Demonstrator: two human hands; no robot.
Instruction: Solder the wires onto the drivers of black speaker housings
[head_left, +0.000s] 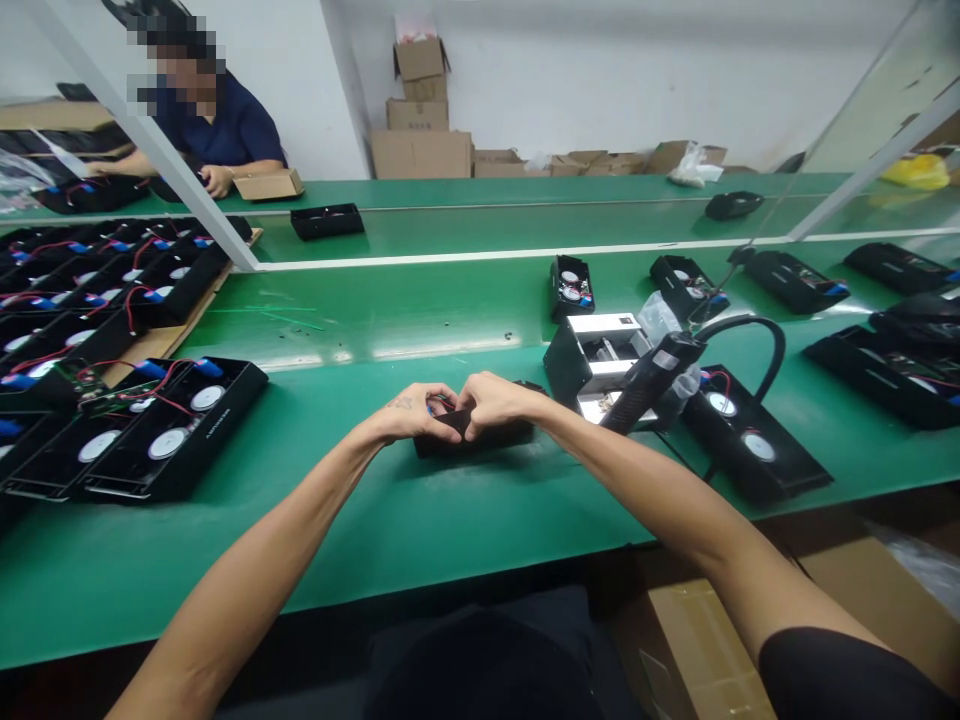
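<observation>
Touching one black case (487,438) — two hands (420,411) (493,402), one corded tool (651,382) nearby

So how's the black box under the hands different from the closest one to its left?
The left hand and right hand cover much of the middle box; no hand touches the left box. The left box shows two white circles; the middle box's inside is mostly hidden. Both are black.
</observation>
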